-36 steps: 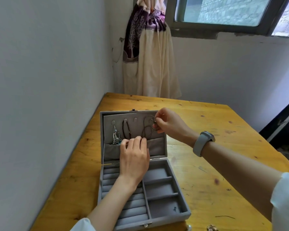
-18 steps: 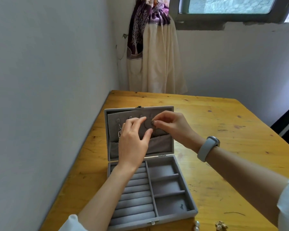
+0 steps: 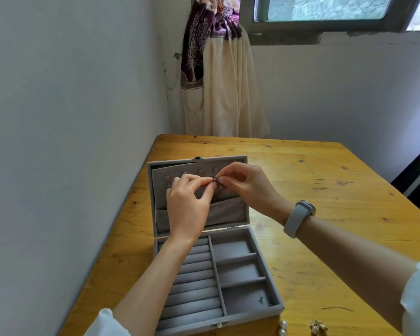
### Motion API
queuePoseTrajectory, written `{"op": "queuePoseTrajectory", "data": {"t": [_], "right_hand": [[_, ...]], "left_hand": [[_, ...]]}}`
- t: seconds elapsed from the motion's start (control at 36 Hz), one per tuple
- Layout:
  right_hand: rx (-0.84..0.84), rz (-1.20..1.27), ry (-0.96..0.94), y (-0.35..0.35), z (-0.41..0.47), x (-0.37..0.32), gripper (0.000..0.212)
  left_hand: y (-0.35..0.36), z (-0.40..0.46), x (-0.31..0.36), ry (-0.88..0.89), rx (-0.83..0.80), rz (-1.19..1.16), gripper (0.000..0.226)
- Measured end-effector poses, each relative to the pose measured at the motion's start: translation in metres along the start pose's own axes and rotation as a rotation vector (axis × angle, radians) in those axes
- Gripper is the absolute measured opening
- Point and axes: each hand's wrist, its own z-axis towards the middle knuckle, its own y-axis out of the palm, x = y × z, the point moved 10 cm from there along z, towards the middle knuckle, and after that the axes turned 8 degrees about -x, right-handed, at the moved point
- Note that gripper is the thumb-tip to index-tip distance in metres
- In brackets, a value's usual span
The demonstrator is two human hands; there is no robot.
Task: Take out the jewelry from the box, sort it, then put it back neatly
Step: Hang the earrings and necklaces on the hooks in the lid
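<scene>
- Head view: grey jewelry box (image 3: 243, 309) lies open on the wooden table (image 3: 325, 180).
- Left hand (image 3: 188, 207) and right hand (image 3: 246, 187) both pinch 1 small dark jewelry piece (image 3: 215, 178) before the box's raised lid (image 3: 230, 214).

Home room: tied curtain (image 3: 218, 76), window (image 3: 325, 10), wooden table (image 3: 325, 180).

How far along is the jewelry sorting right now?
Early to midway, I'd judge. Pearls and a gold piece already lie on the table. Left hand and right hand pinch a small clasp at the box lid. A hanging earring remains; nothing's visibly returned.
</scene>
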Motion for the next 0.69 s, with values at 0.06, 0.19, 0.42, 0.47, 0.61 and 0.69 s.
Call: {"op": "queuePoseTrajectory", "data": {"t": [0.06, 0.19, 0.42, 0.47, 0.61, 0.69], "right_hand": [[-0.042, 0.014, 0.024, 0.003, -0.001, 0.002, 0.014], [-0.125, -0.017, 0.087, 0.01, -0.003, 0.01, 0.026], [-0.106, -0.051, 0.074, 0.016, -0.003, 0.01, 0.017], [-0.091, -0.042, 0.074, 0.015, -0.002, 0.011, 0.016], [-0.074, -0.037, 0.064, 0.013, 0.002, 0.009, 0.011], [-0.052, -0.026, 0.049, 0.011, 0.004, 0.009, 0.009]], "left_hand": [[-0.001, 0.001, -0.005, -0.024, -0.01, -0.014, 0.009], [-0.005, 0.004, -0.011, -0.081, -0.056, -0.108, 0.007], [-0.01, 0.007, -0.012, -0.103, -0.11, -0.209, 0.01], [-0.011, 0.008, -0.008, -0.065, -0.11, -0.166, 0.009], [-0.007, 0.008, -0.007, -0.066, -0.148, -0.148, 0.005], [-0.002, 0.008, -0.006, -0.08, -0.159, -0.133, 0.015]]}}
